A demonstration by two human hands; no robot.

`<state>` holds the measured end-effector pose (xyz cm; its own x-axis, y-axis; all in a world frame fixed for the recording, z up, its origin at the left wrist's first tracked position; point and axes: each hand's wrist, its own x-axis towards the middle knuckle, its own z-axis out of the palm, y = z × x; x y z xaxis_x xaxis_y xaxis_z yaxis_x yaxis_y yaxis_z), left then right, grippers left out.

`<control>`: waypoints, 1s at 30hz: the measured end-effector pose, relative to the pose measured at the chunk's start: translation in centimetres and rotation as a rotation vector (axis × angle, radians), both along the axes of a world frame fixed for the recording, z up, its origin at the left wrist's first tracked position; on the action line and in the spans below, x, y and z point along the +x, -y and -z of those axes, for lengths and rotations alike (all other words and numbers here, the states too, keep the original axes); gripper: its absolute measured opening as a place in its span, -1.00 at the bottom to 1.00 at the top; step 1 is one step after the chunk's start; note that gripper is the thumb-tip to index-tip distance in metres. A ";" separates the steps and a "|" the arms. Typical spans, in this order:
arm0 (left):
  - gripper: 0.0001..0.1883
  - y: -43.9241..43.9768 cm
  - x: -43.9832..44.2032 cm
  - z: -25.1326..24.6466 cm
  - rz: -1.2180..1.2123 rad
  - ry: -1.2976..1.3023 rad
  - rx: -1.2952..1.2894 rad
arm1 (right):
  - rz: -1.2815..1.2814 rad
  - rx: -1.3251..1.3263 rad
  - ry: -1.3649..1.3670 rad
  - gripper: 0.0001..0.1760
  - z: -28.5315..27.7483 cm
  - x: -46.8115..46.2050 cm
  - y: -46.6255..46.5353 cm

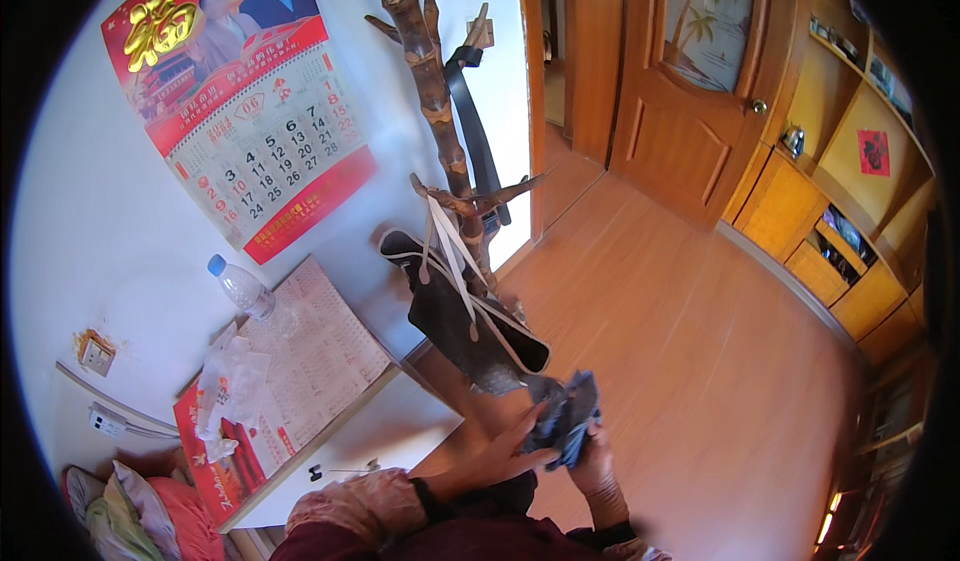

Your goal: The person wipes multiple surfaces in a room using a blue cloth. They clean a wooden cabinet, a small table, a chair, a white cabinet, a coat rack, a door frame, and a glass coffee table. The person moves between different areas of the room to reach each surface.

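A bunched blue and dark grey cloth item (574,418), perhaps denim, is held up in front of my body between both hands. My left hand (517,441) reaches across from the left, its fingers along the cloth's near-left side. On the opposite side, my right hand (594,463) grips the lower right edge. What kind of item the cloth is, I cannot tell. Just beyond it hangs a dark tote bag (457,328) with light trim and straps, hooked on a wooden branch-style coat stand (439,103). A black belt (476,133) hangs from a higher peg.
To the left, a cabinet (420,411) bears a plastic bottle (247,291) and crumpled plastic bags (232,388). A wall calendar (277,141) hangs above. Wood flooring (675,321) runs to a wooden door (675,133) and yellow shelving (817,208). Folded bedding (157,512) sits lower left.
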<state>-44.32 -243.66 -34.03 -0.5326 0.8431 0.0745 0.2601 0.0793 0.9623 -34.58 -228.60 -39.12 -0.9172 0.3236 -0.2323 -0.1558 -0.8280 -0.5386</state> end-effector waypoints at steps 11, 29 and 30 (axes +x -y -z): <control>-0.75 -10.5 -8.1 -3.2 -0.420 0.655 0.469 | -0.260 0.338 -0.041 -0.33 -6.8 -5.0 -9.7; -0.33 -14.2 -23.9 -8.3 -1.109 -0.953 -0.185 | -0.532 0.262 0.445 -0.59 -2.2 -14.5 -20.8; -0.38 -14.2 -23.8 -8.5 -1.124 -0.964 -0.195 | -0.550 0.244 0.432 -0.60 -2.0 -15.1 -20.9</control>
